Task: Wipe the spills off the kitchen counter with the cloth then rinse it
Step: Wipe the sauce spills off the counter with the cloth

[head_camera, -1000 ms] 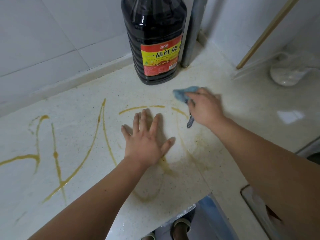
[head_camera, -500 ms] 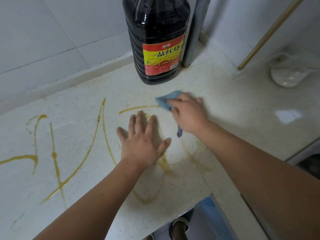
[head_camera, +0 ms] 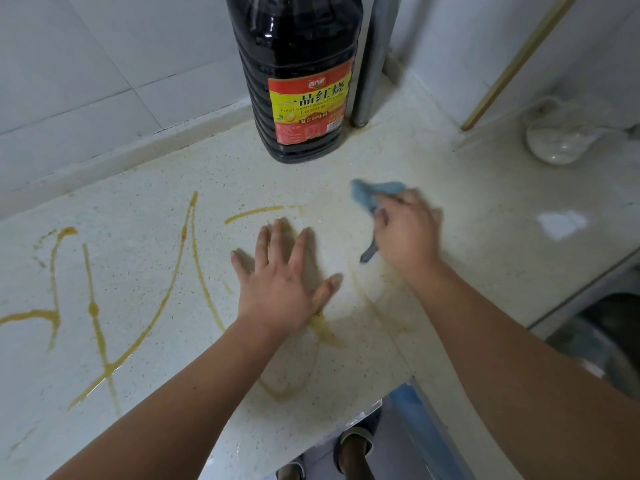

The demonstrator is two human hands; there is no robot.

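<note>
A small blue cloth (head_camera: 367, 195) lies bunched on the speckled white counter (head_camera: 485, 209), and my right hand (head_camera: 408, 233) grips it against the surface, just in front of the big bottle. Most of the cloth is hidden under that hand; a thin strip sticks out at its near side. My left hand (head_camera: 284, 282) lies flat, fingers spread, on the counter beside it. Brown sauce streaks (head_camera: 162, 299) run in long lines over the left half of the counter. Fainter smeared streaks (head_camera: 325, 327) lie near my left wrist.
A large dark soy-sauce bottle (head_camera: 298, 77) with a red and yellow label stands at the back wall beside a grey pipe (head_camera: 374, 64). A clear plastic bag (head_camera: 561, 140) and a wooden stick (head_camera: 512, 67) are at the back right. The counter's front edge drops off near my feet (head_camera: 353, 448).
My right hand swept the cloth left across the upper streak, then back right. The right end of that streak is now wiped away. My left hand stayed flat in place.
</note>
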